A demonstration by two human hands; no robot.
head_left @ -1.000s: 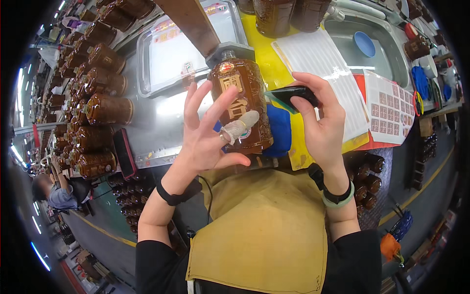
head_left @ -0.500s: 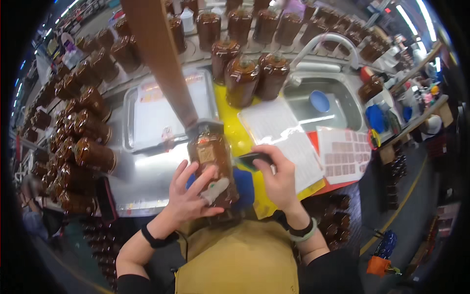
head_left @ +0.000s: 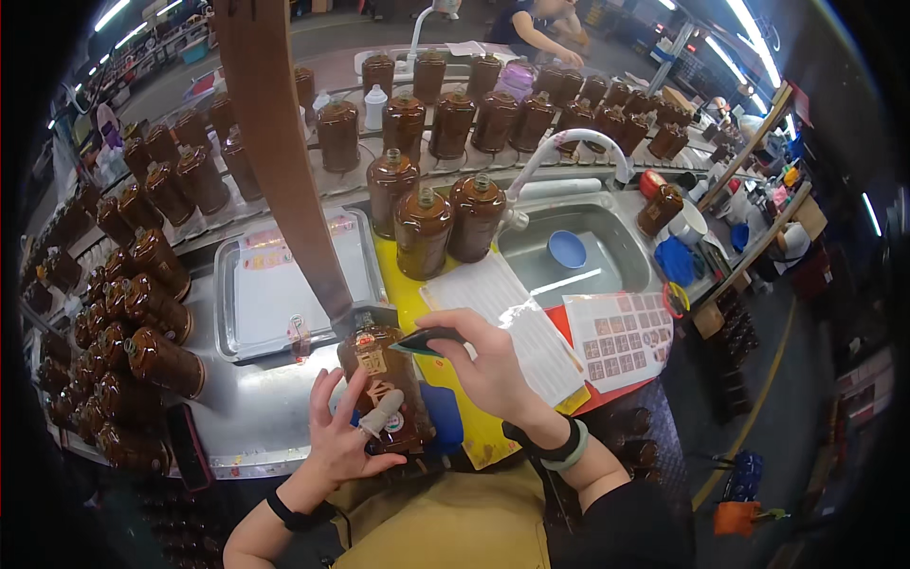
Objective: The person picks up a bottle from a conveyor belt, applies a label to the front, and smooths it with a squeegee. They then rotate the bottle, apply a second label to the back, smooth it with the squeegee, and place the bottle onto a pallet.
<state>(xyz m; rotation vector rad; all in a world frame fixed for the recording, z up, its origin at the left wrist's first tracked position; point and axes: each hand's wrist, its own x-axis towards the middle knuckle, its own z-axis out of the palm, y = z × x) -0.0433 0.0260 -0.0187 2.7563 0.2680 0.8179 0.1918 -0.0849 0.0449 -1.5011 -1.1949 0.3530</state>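
Observation:
A brown glass bottle (head_left: 410, 403) with a gold and red label lies in front of me, its neck end beside the foot of a brown post. My left hand (head_left: 336, 441) grips its lower part, thumb near the base and fingers along the side; a whitish cover (head_left: 383, 413) sits on one finger. In my right hand (head_left: 488, 360) is a small dark flat scraper (head_left: 431, 335) with a green edge, pinched between thumb and fingers. Its edge is at the upper part of the label; whether it touches I cannot tell.
The brown post (head_left: 275, 142) slants down to the bottle. On the left stand a metal tray (head_left: 226, 327) and stacked brown bottles (head_left: 163, 365). Three bottles (head_left: 424, 232) stand ahead, beside a sink (head_left: 621, 223) holding a blue bowl (head_left: 568, 248). Paper sheets (head_left: 507, 322) lie right; a person (head_left: 540, 28) is beyond.
My right hand has brought the scraper left and up, from beside the bottle to over its label. The left hand stays on the bottle. The whole view has shifted.

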